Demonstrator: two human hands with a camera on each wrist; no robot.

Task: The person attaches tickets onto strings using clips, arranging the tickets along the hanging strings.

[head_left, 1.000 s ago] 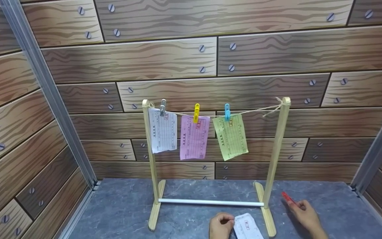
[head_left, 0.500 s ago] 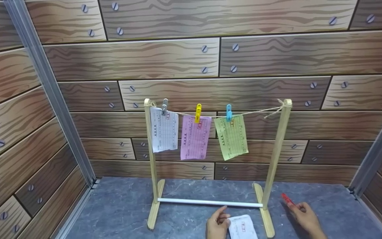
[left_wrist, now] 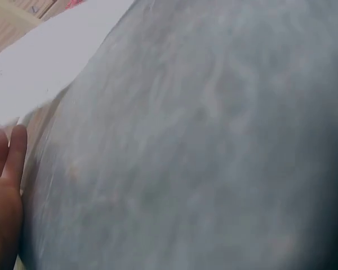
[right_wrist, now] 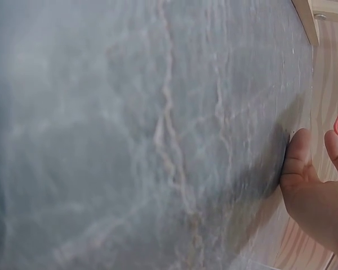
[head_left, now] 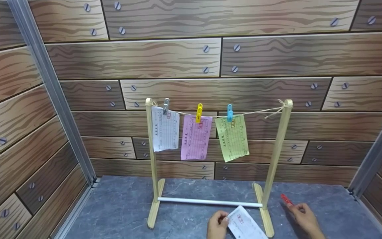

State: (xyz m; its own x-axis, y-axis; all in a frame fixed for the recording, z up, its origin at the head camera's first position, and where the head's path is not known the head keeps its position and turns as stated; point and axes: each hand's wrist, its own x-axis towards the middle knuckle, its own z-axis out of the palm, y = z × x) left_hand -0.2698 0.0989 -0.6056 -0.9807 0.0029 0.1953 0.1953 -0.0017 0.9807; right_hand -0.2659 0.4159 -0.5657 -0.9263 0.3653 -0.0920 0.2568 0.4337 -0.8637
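My left hand (head_left: 217,225) pinches the left edge of a white printed slip (head_left: 245,224) in front of the rack, at the bottom of the head view. In the left wrist view the slip's pale underside (left_wrist: 56,56) stretches away from my fingers. To the right of the rack, my right hand (head_left: 305,219) holds a red clothespin (head_left: 286,199), its far end pointing up and left. Three slips hang from the string (head_left: 260,110): a white slip (head_left: 165,129) under a grey clothespin (head_left: 166,106), a pink slip (head_left: 196,141) under a yellow clothespin (head_left: 199,113), and a green slip (head_left: 233,141) under a blue clothespin (head_left: 230,113).
A wooden rack has a left post (head_left: 152,149), a right post (head_left: 277,152) and a white crossbar (head_left: 207,201) low between them. It stands on a grey marbled tabletop (head_left: 118,205). Wood-print walls (head_left: 191,59) enclose the back and sides, with metal corner profiles.
The white slip in my left hand has turned, its top edge now pointing up and left. My left fingers extended briefly, then closed on its edge again. My right hand barely moved.
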